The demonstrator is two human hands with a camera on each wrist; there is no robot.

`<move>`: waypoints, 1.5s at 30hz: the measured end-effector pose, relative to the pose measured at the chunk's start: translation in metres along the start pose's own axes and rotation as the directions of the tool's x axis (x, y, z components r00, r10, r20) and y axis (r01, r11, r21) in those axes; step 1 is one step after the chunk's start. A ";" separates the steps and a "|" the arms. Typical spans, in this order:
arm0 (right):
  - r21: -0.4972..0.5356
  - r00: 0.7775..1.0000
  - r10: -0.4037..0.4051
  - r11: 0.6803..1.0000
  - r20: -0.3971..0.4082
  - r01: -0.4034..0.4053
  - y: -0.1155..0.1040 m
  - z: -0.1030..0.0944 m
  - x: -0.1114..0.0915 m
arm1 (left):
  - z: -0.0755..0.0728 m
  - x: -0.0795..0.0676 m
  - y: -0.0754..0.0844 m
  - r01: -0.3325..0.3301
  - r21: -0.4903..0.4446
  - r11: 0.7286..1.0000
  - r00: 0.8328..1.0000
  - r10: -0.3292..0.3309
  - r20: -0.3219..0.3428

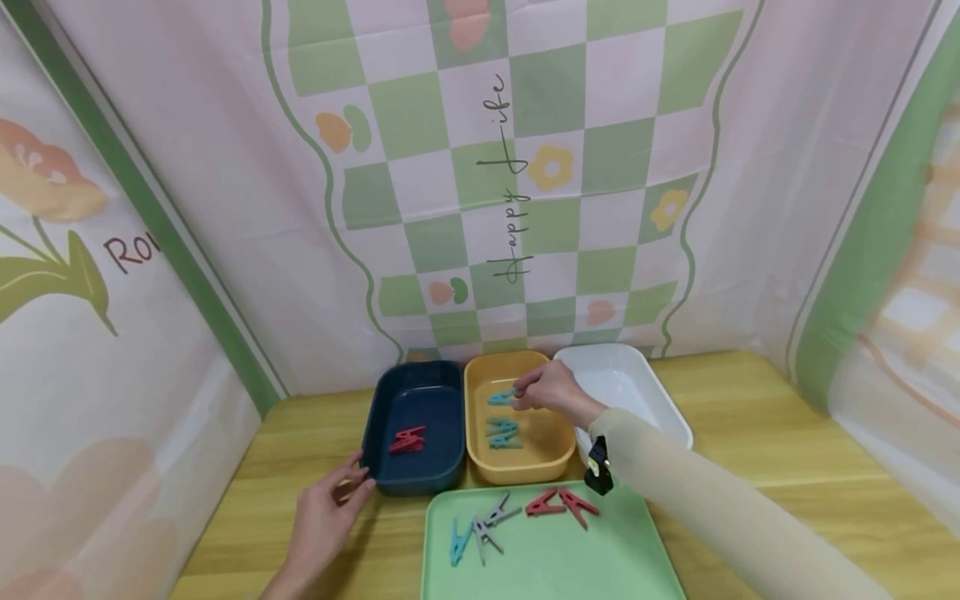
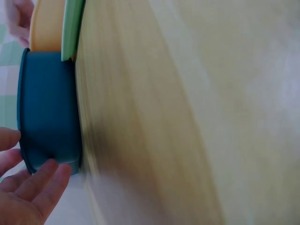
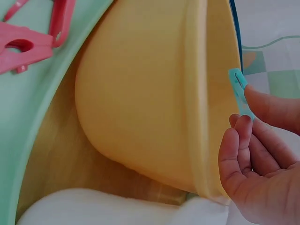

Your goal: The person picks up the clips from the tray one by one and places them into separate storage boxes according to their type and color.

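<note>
My right hand pinches a light blue clothespin between thumb and fingers, over the yellow tray. Inside that tray, below the hand, lie more blue clothespins. My left hand touches the near left corner of the dark blue tray, its fingertips resting against the tray's outer wall and rim. Red clothespins lie together in the dark blue tray.
A light green tray in front bears two red clothespins, two grey ones and a blue one. The white tray stands right of the yellow one, partly behind my right forearm. A patterned curtain hangs behind the wooden table.
</note>
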State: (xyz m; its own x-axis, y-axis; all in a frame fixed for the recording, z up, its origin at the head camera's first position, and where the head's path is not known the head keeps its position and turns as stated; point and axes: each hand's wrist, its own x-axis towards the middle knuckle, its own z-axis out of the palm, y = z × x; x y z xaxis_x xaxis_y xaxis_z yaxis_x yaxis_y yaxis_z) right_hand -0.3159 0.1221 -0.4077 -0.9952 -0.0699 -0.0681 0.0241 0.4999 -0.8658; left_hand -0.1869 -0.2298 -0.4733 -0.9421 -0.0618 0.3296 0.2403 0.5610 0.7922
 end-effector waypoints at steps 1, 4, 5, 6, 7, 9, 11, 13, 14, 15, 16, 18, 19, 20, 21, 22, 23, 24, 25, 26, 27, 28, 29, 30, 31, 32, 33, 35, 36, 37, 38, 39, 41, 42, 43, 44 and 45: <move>0.001 1.000 0.009 1.000 -0.002 -0.009 0.001 0.001 0.002 | 0.000 0.000 0.000 -0.004 -0.003 1.000 1.000 0.004 -0.001; -0.006 0.999 0.032 0.999 -0.004 -0.032 0.003 0.005 0.005 | 0.001 -0.001 -0.002 -0.019 -0.022 1.000 1.000 0.019 0.000; -0.008 0.999 0.035 0.999 -0.003 -0.035 0.003 0.006 0.006 | 0.001 -0.002 -0.002 -0.023 -0.026 0.999 1.000 0.023 0.000; -0.012 0.999 0.034 0.999 -0.003 -0.034 0.002 0.007 0.007 | 0.001 -0.002 -0.002 -0.023 -0.025 0.999 1.000 0.023 -0.001; -0.016 1.000 0.029 0.999 -0.003 -0.029 0.001 0.007 0.008 | 0.001 -0.002 -0.002 -0.023 -0.027 0.999 1.000 0.023 -0.004; -0.027 1.000 0.017 0.999 -0.007 -0.017 -0.002 0.008 0.008 | 0.001 -0.002 -0.002 -0.021 -0.022 1.000 1.000 0.021 -0.009; -0.033 1.000 0.008 0.999 -0.013 -0.009 -0.006 0.008 0.009 | 0.000 -0.001 -0.002 -0.020 -0.018 1.000 1.000 0.019 -0.009; -0.040 1.000 0.002 0.999 -0.018 -0.002 -0.008 0.009 0.010 | -0.001 0.001 -0.002 -0.021 -0.018 1.000 1.000 0.021 -0.004; -0.042 1.000 0.003 0.999 -0.020 -0.004 -0.009 0.009 0.010 | -0.001 0.001 -0.002 -0.020 -0.017 1.000 1.000 0.019 -0.001; -0.042 1.000 0.005 0.999 -0.021 -0.006 -0.008 0.010 0.010 | -0.001 0.001 -0.002 -0.020 -0.019 1.000 1.000 0.020 0.003; -0.048 1.000 0.006 0.999 -0.020 -0.007 -0.008 0.011 0.011 | -0.001 0.001 -0.002 -0.019 -0.020 1.000 1.000 0.019 0.007; -0.058 1.000 0.011 0.998 -0.014 -0.012 -0.007 0.013 0.012 | -0.001 0.001 -0.002 -0.019 -0.019 1.000 1.000 0.019 0.010; -0.060 1.000 0.016 0.998 -0.012 -0.016 -0.006 0.014 0.012 | -0.001 0.001 -0.002 -0.017 -0.020 1.000 1.000 0.017 0.009; -0.063 1.000 0.019 0.998 -0.010 -0.019 -0.005 0.015 0.013 | -0.001 0.001 -0.002 -0.016 -0.020 1.000 1.000 0.016 0.009; -0.068 1.000 0.019 0.997 -0.009 -0.020 -0.005 0.016 0.014 | -0.001 0.001 -0.002 -0.015 -0.020 1.000 1.000 0.015 0.009; -0.070 1.000 0.021 0.997 -0.008 -0.021 -0.004 0.017 0.014 | -0.001 0.001 -0.002 -0.013 -0.021 1.000 1.000 0.013 0.008; -0.069 1.000 0.020 0.997 -0.009 -0.021 -0.004 0.018 0.015 | -0.001 0.001 -0.002 -0.012 -0.020 1.000 1.000 0.012 0.007; -0.068 1.000 0.020 0.997 -0.011 -0.020 -0.004 0.019 0.015 | -0.001 0.001 -0.002 -0.010 -0.022 1.000 1.000 0.010 0.006; -0.064 1.000 0.023 0.998 -0.014 -0.024 -0.003 0.019 0.015 | -0.002 0.001 -0.002 -0.009 -0.022 1.000 1.000 0.009 0.005; -0.064 1.000 0.025 0.998 -0.018 -0.026 -0.003 0.020 0.016 | -0.001 0.002 -0.002 -0.013 -0.022 1.000 1.000 0.014 0.003; -0.065 0.999 0.026 0.998 -0.019 -0.027 -0.003 0.020 0.016 | -0.002 0.002 -0.002 -0.015 -0.027 1.000 1.000 0.015 0.002; -0.061 0.999 0.035 0.997 -0.021 -0.036 -0.003 0.021 0.016 | -0.002 0.002 -0.002 -0.019 -0.034 0.999 1.000 0.019 -0.002; -0.065 0.999 0.041 0.997 -0.021 -0.042 -0.003 0.021 0.016 | -0.002 0.001 -0.002 -0.023 -0.037 0.999 1.000 0.023 -0.006; -0.060 0.998 0.051 0.997 -0.022 -0.052 -0.003 0.022 0.016 | -0.002 0.001 -0.002 -0.027 -0.040 0.999 1.000 0.027 -0.009; -0.055 0.998 0.059 0.997 -0.023 -0.061 -0.003 0.023 0.016 | -0.002 0.001 -0.002 -0.033 -0.042 0.999 0.999 0.032 -0.013; -0.054 0.998 0.062 0.997 -0.020 -0.063 -0.003 0.023 0.015 | -0.002 0.001 -0.001 -0.036 -0.044 0.998 0.999 0.036 -0.015; -0.050 0.998 0.065 0.997 -0.018 -0.066 -0.003 0.023 0.015 | -0.002 0.001 -0.001 -0.036 -0.047 0.998 0.999 0.035 -0.016; -0.046 0.998 0.065 0.997 -0.016 -0.066 -0.003 0.024 0.015 | -0.002 0.000 -0.001 -0.035 -0.043 0.998 0.999 0.035 -0.016; -0.038 0.998 0.065 0.997 -0.018 -0.066 -0.003 0.025 0.015 | -0.002 0.001 -0.001 -0.034 -0.042 0.999 0.999 0.033 -0.014; -0.034 0.998 0.063 0.997 -0.016 -0.064 -0.004 0.025 0.015 | -0.002 0.000 -0.001 -0.031 -0.040 0.999 0.999 0.030 -0.012; -0.036 0.998 0.062 0.997 -0.015 -0.062 -0.003 0.025 0.015 | -0.002 0.001 -0.001 -0.025 -0.037 0.999 1.000 0.024 -0.008; -0.036 0.998 0.063 0.997 -0.020 -0.064 -0.003 0.025 0.015 | -0.002 0.001 -0.001 -0.020 -0.036 0.999 1.000 0.019 -0.005; -0.042 0.998 0.065 0.997 -0.027 -0.066 -0.002 0.026 0.015 | -0.002 0.001 -0.001 -0.012 -0.031 0.999 1.000 0.012 0.001; -0.040 0.997 0.069 0.997 -0.028 -0.071 -0.002 0.026 0.015 | -0.002 0.000 -0.001 -0.013 -0.032 0.999 1.000 0.013 0.002; -0.042 0.997 0.070 0.997 -0.030 -0.071 -0.001 0.027 0.016 | -0.002 0.001 -0.001 -0.014 -0.034 0.999 1.000 0.014 0.002; -0.045 0.997 0.071 0.996 -0.030 -0.072 -0.001 0.027 0.016 | -0.002 0.001 -0.001 -0.017 -0.037 0.999 1.000 0.017 0.000; -0.046 0.997 0.073 0.996 -0.030 -0.075 -0.001 0.027 0.017 | -0.002 0.001 -0.001 -0.019 -0.040 0.999 1.000 0.019 -0.001</move>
State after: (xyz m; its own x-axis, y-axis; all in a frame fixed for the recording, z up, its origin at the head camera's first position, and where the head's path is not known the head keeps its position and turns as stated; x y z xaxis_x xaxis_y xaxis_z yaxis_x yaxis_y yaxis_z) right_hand -0.3299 0.0976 -0.4215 -0.9932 -0.0068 -0.1162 0.0940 0.5425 -0.8348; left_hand -0.1878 -0.2320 -0.4724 -0.9370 -0.0521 0.3454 0.2676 0.5285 0.8056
